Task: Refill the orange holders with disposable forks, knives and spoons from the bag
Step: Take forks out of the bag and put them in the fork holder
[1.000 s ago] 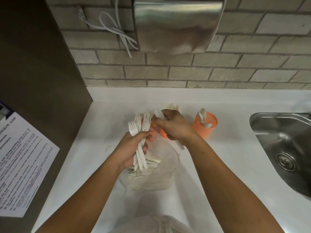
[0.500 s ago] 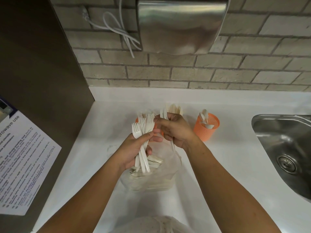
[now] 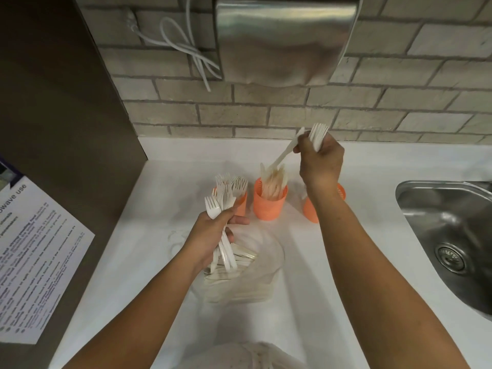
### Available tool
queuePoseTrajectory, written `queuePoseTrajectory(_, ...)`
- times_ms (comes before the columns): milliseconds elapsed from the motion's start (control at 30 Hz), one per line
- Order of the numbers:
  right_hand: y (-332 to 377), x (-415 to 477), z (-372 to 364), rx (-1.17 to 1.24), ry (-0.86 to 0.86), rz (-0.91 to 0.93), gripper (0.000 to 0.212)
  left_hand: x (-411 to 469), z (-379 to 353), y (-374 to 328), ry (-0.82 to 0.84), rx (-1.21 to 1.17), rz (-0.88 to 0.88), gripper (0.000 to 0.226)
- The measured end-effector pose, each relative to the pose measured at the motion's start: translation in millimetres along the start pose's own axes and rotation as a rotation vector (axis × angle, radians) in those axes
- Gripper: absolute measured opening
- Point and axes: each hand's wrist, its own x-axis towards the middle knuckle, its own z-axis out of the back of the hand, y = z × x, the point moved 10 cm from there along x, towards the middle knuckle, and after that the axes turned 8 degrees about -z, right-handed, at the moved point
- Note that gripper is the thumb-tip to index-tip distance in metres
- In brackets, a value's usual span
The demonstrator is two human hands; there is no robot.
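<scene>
Head view: three orange mesh holders stand in a row near the back edge of the white counter (image 3: 133,262). The left holder (image 3: 241,206) is just behind the left hand's forks. The middle holder (image 3: 269,206) is packed with pale slim cutlery. The right holder (image 3: 310,213) is half hidden by the forearm. The left hand (image 3: 210,235) grips a fanned bunch of white forks (image 3: 213,209) over the clear bag (image 3: 269,262), mid-counter. The right hand (image 3: 320,161) clutches a smaller fork cluster (image 3: 319,133) and pinches one slim utensil (image 3: 285,153), which slants down to the middle holder.
</scene>
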Motion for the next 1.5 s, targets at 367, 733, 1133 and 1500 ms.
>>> queuePoseTrajectory(367, -46, -22, -23, -0.164, 0.100, -0.130, 0.022, 7, -2, -6, 0.035, -0.012, -0.053, 0.027)
queuePoseTrajectory(733, -72, -92, -85, -0.120, 0.611, -0.418, 0.018, 12, 4, 2, -0.080, -0.076, -0.020, 0.019)
queuePoseTrajectory(1133, -34, -28, -23, -0.033, 0.184, -0.194, 0.017, 7, 4, 15, -0.011, -0.113, 0.067, 0.023)
queuePoseTrajectory(1500, -23, 3, -19, -0.551, 0.148, 0.051, 0.023, 7, -4, 16, 0.022, -0.120, 0.156, 0.030)
